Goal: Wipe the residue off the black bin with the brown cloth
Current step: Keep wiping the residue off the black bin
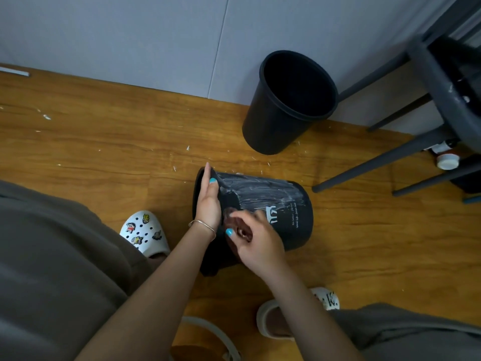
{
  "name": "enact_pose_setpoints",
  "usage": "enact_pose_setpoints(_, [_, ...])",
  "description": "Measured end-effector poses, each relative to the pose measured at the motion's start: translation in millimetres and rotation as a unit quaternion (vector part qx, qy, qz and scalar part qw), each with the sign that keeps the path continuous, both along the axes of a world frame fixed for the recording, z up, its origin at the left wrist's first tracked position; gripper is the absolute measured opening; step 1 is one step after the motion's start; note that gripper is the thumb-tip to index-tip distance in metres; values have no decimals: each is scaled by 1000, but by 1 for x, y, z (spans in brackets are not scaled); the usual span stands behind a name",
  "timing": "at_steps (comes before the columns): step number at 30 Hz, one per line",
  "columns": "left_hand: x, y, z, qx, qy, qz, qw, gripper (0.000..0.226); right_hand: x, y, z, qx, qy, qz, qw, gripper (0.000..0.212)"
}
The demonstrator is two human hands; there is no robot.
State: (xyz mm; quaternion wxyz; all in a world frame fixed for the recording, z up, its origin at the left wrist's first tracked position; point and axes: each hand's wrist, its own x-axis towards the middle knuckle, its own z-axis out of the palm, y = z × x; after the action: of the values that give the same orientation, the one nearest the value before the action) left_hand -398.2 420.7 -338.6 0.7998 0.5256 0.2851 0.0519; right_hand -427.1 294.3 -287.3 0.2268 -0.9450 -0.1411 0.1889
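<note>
A black bin (291, 217) lies on its side on the wooden floor, its open rim to the left. White streaky residue (263, 190) covers its upper side, above white lettering. My left hand (208, 201) grips the bin's rim, fingers inside and thumb on the outer wall. My right hand (257, 243) holds a bunched brown cloth (238, 225) and presses it against the bin's side close to the rim. Most of the cloth is hidden by both hands.
A second black bin (286, 105) stands upright by the grey wall. Dark chair legs (390, 157) and a white-capped bottle (447, 160) are at right. White flecks litter the floor (104, 152). My two white clogs (145, 230) flank the bin.
</note>
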Motion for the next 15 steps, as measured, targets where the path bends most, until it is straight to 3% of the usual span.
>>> enact_pose_setpoints(4, [-5, -6, 0, 13, -3, 0, 1000, 49, 22, 10, 1, -85, -37, 9, 996, 38])
enact_pose_setpoints(8, [-12, -8, 1, 7, -6, -3, 1000, 48, 57, 36, 8, -105, -50, -5, 993, 36])
enact_pose_setpoints(15, [7, 3, 2, 1, 18, 18, 1000, 46, -16, 1, 3, -83, -52, 19, 995, 46])
